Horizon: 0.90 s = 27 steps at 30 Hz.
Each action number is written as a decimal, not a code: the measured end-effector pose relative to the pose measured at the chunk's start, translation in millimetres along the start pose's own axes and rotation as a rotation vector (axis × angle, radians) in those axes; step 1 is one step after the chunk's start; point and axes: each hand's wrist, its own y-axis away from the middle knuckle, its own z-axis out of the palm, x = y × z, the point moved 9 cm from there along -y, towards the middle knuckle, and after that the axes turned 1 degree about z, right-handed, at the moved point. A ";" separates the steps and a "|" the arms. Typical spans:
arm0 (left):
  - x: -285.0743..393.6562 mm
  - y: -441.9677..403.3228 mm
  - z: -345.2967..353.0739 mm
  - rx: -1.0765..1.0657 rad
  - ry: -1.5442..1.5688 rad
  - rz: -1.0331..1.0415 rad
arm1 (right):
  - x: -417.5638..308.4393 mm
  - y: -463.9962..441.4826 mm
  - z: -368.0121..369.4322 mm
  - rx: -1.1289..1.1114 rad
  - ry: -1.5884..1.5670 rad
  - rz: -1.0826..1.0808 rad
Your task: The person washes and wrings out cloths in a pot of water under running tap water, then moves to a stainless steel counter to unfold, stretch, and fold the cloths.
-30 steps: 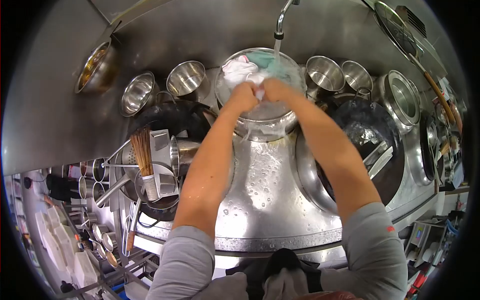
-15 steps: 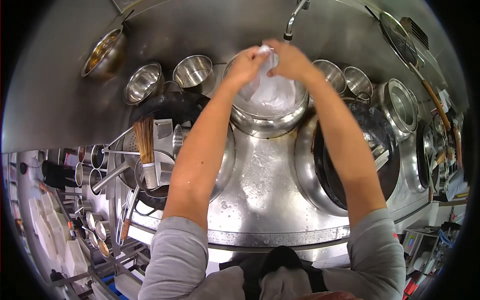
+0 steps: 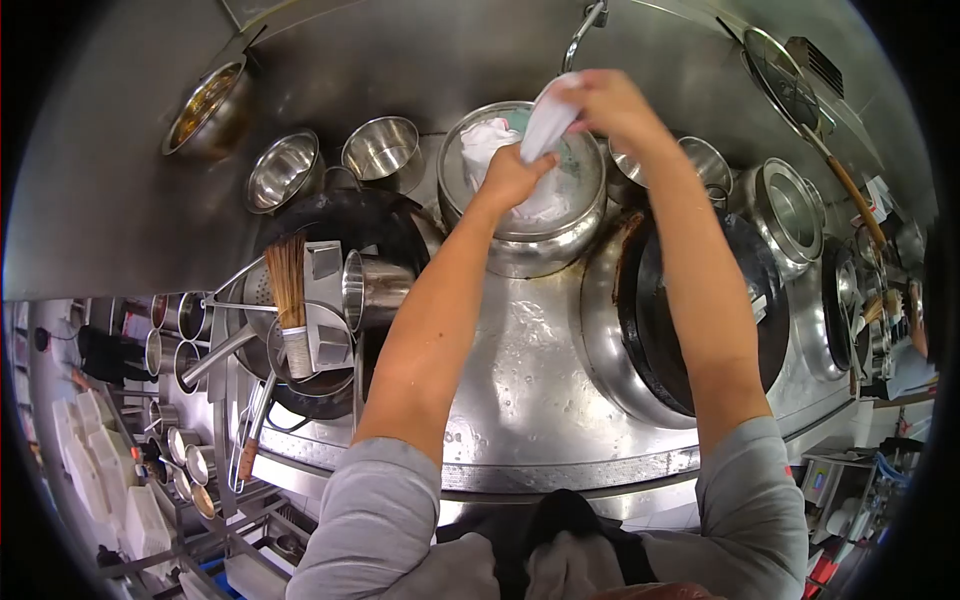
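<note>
A white cloth (image 3: 548, 122) is stretched at a slant between my two hands, above a round steel basin (image 3: 520, 250). My left hand (image 3: 512, 178) pinches its lower end, over the basin's front half. At the upper end, my right hand (image 3: 604, 100) is closed on the cloth, slightly blurred, near the tap (image 3: 577, 48). More white cloth (image 3: 486, 140) lies bunched in the basin, with something pale green beside it. My left hand hides part of what is inside.
Black woks (image 3: 700, 310) sit left and right of the wet steel counter (image 3: 520, 380). Steel pots (image 3: 384, 152) line the back wall. A bamboo brush (image 3: 290, 300) and strainers stand at the left; a wooden-handled tool (image 3: 845, 185) hangs at the right.
My hands have moved apart, drawing the bunched cloth out into a slanted length. My left hand has come lower, and my right hand has shifted right.
</note>
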 end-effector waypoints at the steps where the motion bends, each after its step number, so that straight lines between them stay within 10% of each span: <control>1: 5.9 -0.9 -2.6 0.028 0.018 0.015 | -6.0 7.5 -26.5 0.087 -0.167 -0.030; 4: 26.0 1.6 -7.7 0.110 0.320 0.084 | 43.4 41.3 -74.2 0.267 -0.486 -0.069; 8: 34.5 19.2 31.2 -0.059 1.235 0.092 | 173.9 102.4 54.0 0.010 -0.775 0.699; 10: -17.2 37.4 50.8 0.149 1.162 -0.124 | 167.5 112.7 106.9 -0.144 -1.082 0.430; 12: -51.2 75.7 40.4 0.228 0.447 -0.290 | 150.8 142.1 128.3 -0.105 -1.147 0.483; 17: -29.8 191.2 1.0 0.234 -0.664 -0.041 | 206.3 183.3 157.1 -0.228 -0.840 0.327; 21: 2.7 286.8 55.4 -0.097 -0.857 0.564 | 176.6 254.9 152.6 -0.455 -0.978 0.464; 27: -43.3 310.4 102.7 -0.073 -0.835 0.710 | 193.2 337.7 187.6 -0.944 -0.677 0.607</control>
